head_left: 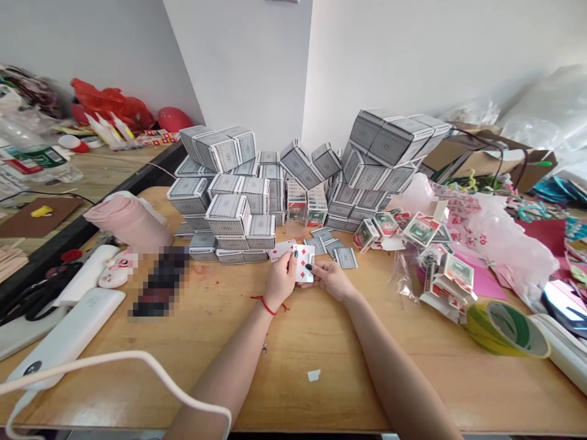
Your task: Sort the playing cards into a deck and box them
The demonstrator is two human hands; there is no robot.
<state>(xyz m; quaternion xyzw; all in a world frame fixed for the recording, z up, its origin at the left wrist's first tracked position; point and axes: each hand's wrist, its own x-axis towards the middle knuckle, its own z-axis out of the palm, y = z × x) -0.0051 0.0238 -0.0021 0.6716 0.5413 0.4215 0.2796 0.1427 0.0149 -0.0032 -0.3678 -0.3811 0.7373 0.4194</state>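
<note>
Both of my hands meet over the middle of the table around a playing card [304, 256] showing red diamonds. My left hand [281, 278], with a red string on the wrist, grips its left edge with the thumb on top. My right hand [331, 278] pinches its right edge, thumb on the face. More face-up cards [279, 250] with red marks lie just behind the left fingers. Several face-down grey cards [345, 256] are spread beyond the right hand. Behind them stand stacked blocks [227, 215] built from grey-backed cards.
At right are torn card boxes [456, 274], a tape roll [507, 328] and white plastic bags [477, 229]. At left lie a pink roll [128, 223], a white power bank [68, 336] and a white cable [151, 366] crossing near my left forearm. A paper scrap [313, 375] lies between my forearms.
</note>
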